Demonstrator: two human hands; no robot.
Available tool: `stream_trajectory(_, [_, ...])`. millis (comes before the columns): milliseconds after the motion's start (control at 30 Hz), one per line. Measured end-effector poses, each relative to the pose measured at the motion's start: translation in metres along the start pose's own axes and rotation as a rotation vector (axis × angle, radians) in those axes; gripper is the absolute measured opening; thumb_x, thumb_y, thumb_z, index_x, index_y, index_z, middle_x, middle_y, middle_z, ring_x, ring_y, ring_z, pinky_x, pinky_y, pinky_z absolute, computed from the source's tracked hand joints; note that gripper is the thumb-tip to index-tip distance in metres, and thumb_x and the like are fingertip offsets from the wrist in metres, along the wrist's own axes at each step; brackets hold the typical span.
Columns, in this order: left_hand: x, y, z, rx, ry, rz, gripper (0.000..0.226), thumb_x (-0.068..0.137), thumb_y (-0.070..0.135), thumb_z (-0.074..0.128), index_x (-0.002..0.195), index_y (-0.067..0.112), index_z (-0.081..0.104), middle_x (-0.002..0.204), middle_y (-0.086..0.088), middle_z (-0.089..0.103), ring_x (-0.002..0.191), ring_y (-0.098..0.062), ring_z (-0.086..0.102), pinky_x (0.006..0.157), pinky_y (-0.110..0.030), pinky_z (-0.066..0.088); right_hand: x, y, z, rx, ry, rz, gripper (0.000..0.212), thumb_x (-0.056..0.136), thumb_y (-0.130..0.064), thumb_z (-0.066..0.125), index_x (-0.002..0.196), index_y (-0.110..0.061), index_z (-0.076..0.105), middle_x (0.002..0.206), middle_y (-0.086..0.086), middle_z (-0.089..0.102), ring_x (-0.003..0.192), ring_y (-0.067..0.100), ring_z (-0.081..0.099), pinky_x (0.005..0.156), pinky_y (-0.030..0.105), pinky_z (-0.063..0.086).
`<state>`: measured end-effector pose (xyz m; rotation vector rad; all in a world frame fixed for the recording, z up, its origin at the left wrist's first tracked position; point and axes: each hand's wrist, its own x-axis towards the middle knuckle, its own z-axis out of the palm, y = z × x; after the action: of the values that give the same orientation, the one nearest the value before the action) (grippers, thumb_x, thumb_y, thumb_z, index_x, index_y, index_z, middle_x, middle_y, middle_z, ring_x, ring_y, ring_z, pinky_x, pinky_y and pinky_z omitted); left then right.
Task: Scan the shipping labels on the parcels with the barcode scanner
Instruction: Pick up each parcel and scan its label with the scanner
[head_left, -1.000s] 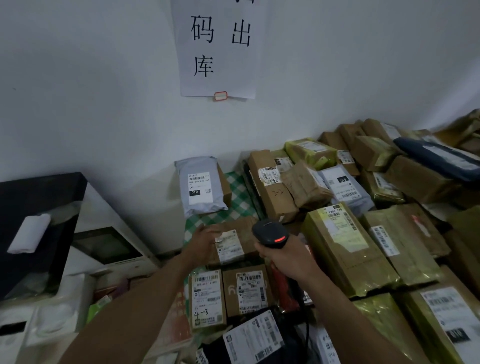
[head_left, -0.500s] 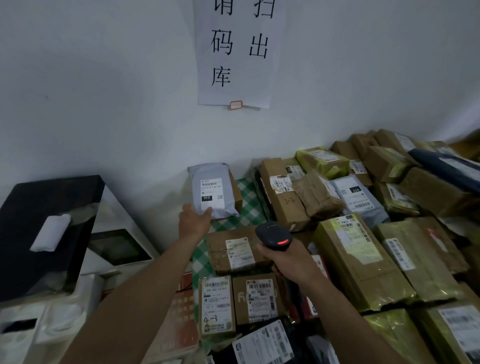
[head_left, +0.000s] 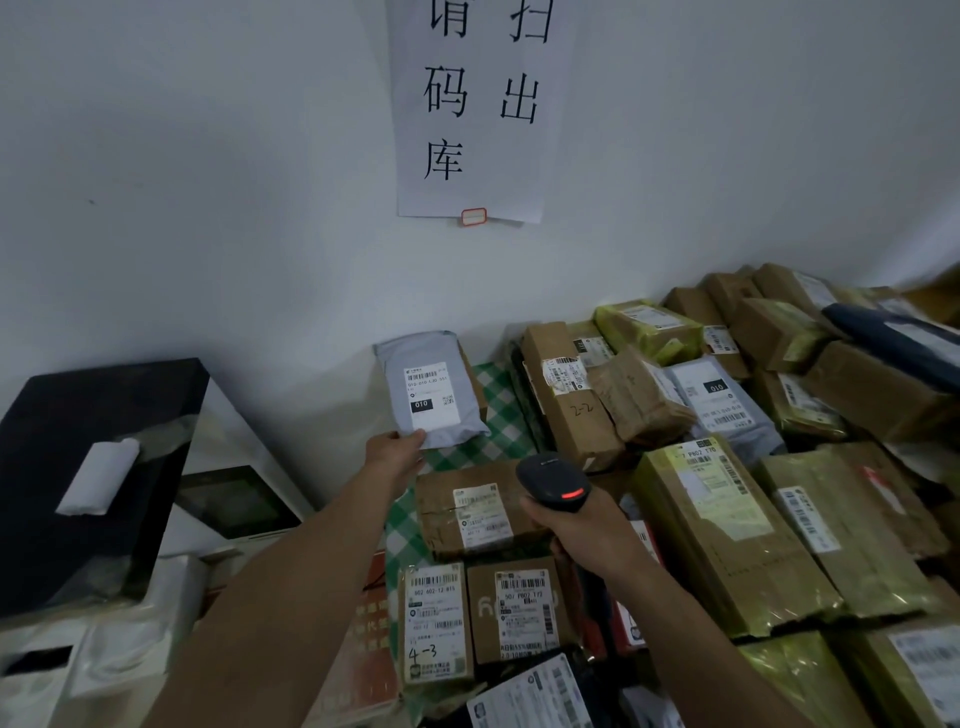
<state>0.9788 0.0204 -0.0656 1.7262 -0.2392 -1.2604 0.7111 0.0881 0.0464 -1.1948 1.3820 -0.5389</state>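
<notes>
Lying nearest, below the barcode scanner (head_left: 553, 480), a small carton marked 4-3 (head_left: 436, 623) and a second labelled carton (head_left: 519, 610) are seen side by side. The scanner is gripped by its handle in the right hand (head_left: 587, 535), with the fingers wrapped fully round it, the head raised and a red light shown on its back. Just left of the scanner a crumpled brown parcel (head_left: 441, 525) is laid flat, its shipping label (head_left: 483, 514) facing up. To the right of the scanner a large parcel in yellowish tape (head_left: 722, 535) is packed in among many others. Up and left of the scanner, the left hand (head_left: 395, 452) is closed on the lower left corner of a grey mailer bag (head_left: 415, 348) — the bag is propped up on a green checked cloth (head_left: 493, 400), its printed label (head_left: 430, 395) turned toward the camera. Beyond the scanner a long carton marked 2-2 (head_left: 571, 410) is set, and farthest off a paper sign (head_left: 467, 104) is fixed to the white wall.
</notes>
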Motion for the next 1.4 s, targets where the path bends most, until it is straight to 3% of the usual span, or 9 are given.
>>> stream_trajectory(233, [-0.062, -0.007, -0.005, -0.010, -0.004, 0.142, 0.040, 0.094, 0.011, 0.071, 0.133, 0.008, 0.061, 0.117, -0.010, 0.072, 0.097, -0.024, 0.071, 0.096, -0.042, 0.059, -0.007, -0.003, 0.000, 0.053, 0.036, -0.007, 0.013, 0.088, -0.026, 0.081, 0.090, -0.015, 0.075, 0.071, -0.001, 0.071, 0.051, 0.005, 0.059, 0.053, 0.020, 0.048])
stream_trajectory(333, [-0.104, -0.012, -0.007, -0.004, -0.065, 0.201, 0.028, 0.093, 0.015, 0.074, 0.120, 0.016, 0.070, 0.102, -0.003, 0.077, 0.093, -0.023, 0.075, 0.090, -0.043, 0.062, -0.011, -0.003, 0.001, 0.118, 0.133, -0.034, 0.026, 0.083, -0.034, 0.085, 0.104, -0.023, 0.074, 0.087, -0.001, 0.076, 0.078, 0.013, 0.069, 0.074, 0.033, 0.055])
stream_trajectory(433, [-0.146, -0.020, -0.011, -0.063, -0.165, 0.236, 0.020, 0.093, 0.011, 0.072, 0.110, 0.021, 0.069, 0.105, -0.004, 0.078, 0.092, -0.020, 0.077, 0.085, -0.039, 0.063, -0.023, -0.005, 0.000, 0.190, 0.241, -0.097, 0.037, 0.080, -0.036, 0.087, 0.113, -0.030, 0.070, 0.103, -0.007, 0.077, 0.100, 0.014, 0.071, 0.093, 0.042, 0.057])
stream_trajectory(567, [-0.197, -0.031, -0.014, -0.183, -0.291, 0.262, 0.040, 0.090, 0.006, 0.075, 0.120, 0.030, 0.063, 0.113, -0.002, 0.075, 0.100, -0.023, 0.075, 0.081, -0.036, 0.063, -0.051, -0.008, -0.004, 0.423, 0.240, -0.158, 0.038, 0.081, -0.022, 0.087, 0.116, -0.024, 0.072, 0.102, -0.007, 0.080, 0.094, 0.011, 0.076, 0.068, 0.027, 0.061])
stream_trajectory(767, [-0.236, -0.039, -0.021, 0.103, -0.323, 0.441, 0.065, 0.087, 0.017, 0.081, 0.136, 0.050, 0.052, 0.129, 0.008, 0.068, 0.112, -0.017, 0.070, 0.092, -0.045, 0.061, -0.087, -0.011, -0.011, 0.519, 0.265, -0.191, 0.031, 0.084, -0.004, 0.082, 0.108, -0.021, 0.073, 0.102, -0.001, 0.080, 0.090, 0.015, 0.078, 0.066, 0.026, 0.062])
stream_trajectory(867, [-0.246, -0.024, -0.024, 0.021, -0.368, 0.444, 0.062, 0.092, 0.018, 0.076, 0.142, 0.044, 0.053, 0.122, 0.008, 0.074, 0.107, -0.016, 0.073, 0.085, -0.048, 0.063, -0.101, -0.011, -0.014, 0.491, 0.277, -0.230, 0.031, 0.086, -0.004, 0.081, 0.105, -0.026, 0.072, 0.103, -0.003, 0.080, 0.094, 0.014, 0.077, 0.074, 0.029, 0.062])
stream_trajectory(967, [-0.252, -0.007, -0.027, -0.032, -0.403, 0.465, 0.051, 0.094, 0.014, 0.073, 0.138, 0.037, 0.060, 0.116, 0.005, 0.077, 0.107, -0.017, 0.073, 0.093, -0.048, 0.060, -0.114, -0.011, -0.016, 0.480, 0.239, -0.248, 0.029, 0.088, -0.002, 0.078, 0.103, -0.026, 0.071, 0.094, -0.011, 0.080, 0.088, 0.008, 0.077, 0.071, 0.025, 0.061])
stream_trajectory(1133, [-0.261, -0.002, -0.028, 0.001, -0.429, 0.529, 0.038, 0.090, 0.007, 0.076, 0.124, 0.022, 0.073, 0.114, 0.002, 0.077, 0.105, -0.020, 0.074, 0.095, -0.046, 0.059, -0.127, -0.014, -0.016, 0.465, 0.212, -0.257, 0.028, 0.088, -0.004, 0.078, 0.105, -0.026, 0.072, 0.099, -0.006, 0.081, 0.093, 0.014, 0.077, 0.086, 0.039, 0.061])
stream_trajectory(1400, [-0.256, -0.003, -0.027, -0.091, -0.266, 0.601, 0.048, 0.087, 0.001, 0.078, 0.127, 0.025, 0.069, 0.106, 0.014, 0.078, 0.100, -0.013, 0.075, 0.084, -0.037, 0.063, -0.132, -0.018, -0.012, 0.332, 0.364, -0.254, 0.017, 0.087, -0.020, 0.083, 0.100, -0.020, 0.072, 0.082, 0.002, 0.076, 0.072, 0.015, 0.069, 0.068, 0.034, 0.058])
